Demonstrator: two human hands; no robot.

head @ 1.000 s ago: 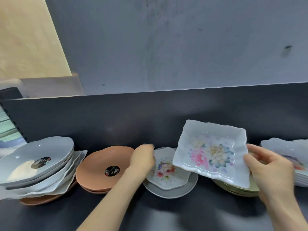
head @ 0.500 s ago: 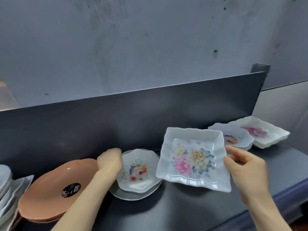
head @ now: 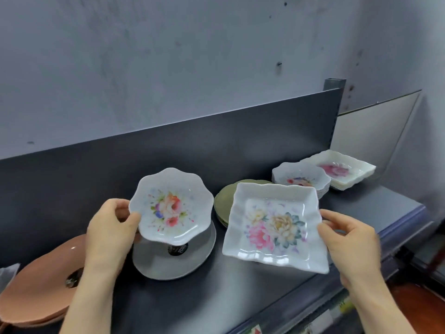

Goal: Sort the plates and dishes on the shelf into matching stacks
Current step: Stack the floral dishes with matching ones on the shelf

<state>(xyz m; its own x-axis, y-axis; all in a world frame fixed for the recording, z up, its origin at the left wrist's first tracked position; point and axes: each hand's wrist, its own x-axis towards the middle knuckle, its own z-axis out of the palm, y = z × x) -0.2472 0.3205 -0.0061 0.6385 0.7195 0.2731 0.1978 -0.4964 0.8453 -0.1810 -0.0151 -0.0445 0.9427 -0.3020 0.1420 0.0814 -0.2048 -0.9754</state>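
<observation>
Left hand (head: 109, 233) grips the scalloped floral dish (head: 171, 206) by its left rim, raised above the grey plate (head: 173, 260) on the shelf (head: 240, 285); right hand (head: 350, 239) pinches the square floral dish (head: 274, 226) at its right edge, tilted, clear of the olive plates (head: 222, 201).

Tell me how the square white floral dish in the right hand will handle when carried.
The square white floral dish is probably rigid: it holds its shape pinched at one edge by the right hand. Its glossy surface looks slippery. Possibly breakable if dropped; the material is unclear.
</observation>
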